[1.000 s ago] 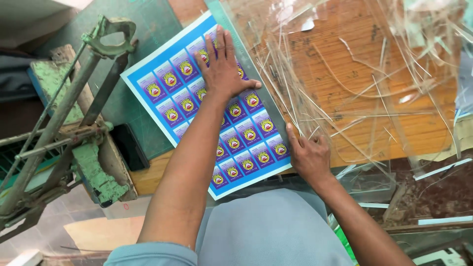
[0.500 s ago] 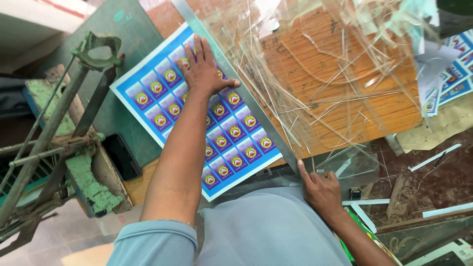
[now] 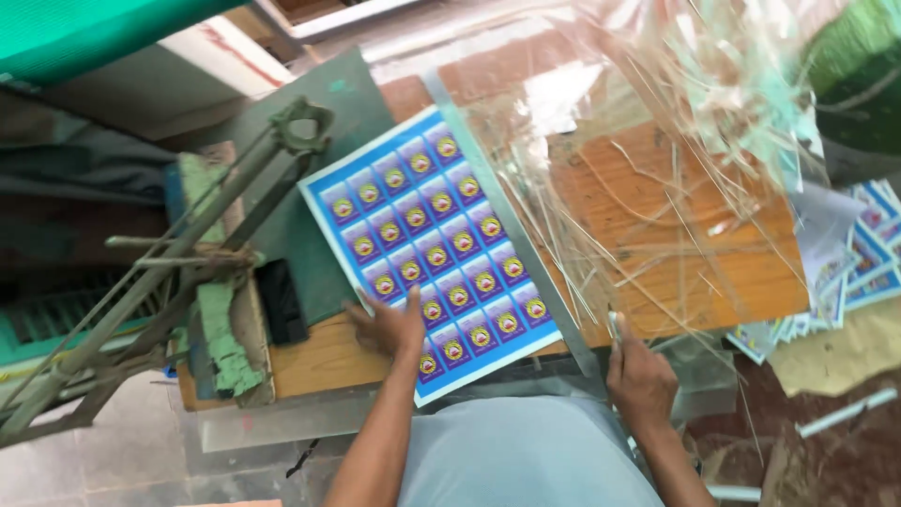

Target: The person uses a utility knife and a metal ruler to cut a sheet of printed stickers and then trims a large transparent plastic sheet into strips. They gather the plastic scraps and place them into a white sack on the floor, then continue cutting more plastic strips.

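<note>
Now the left hand (image 3: 389, 327) lies with fingers spread flat on the label sheet's (image 3: 434, 233) near corner; the right hand (image 3: 638, 374) seemingly grips a metal handle (image 3: 615, 329).

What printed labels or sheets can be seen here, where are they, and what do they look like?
Label sheet: flat on the workbench under the left hand; blue rectangle, white border, rows of small labels with round yellow-red emblems.
Printed sheets: loose pile at right edge, off the bench; blue and white, partly hidden.
Right hand: at the bench's near edge.
</note>
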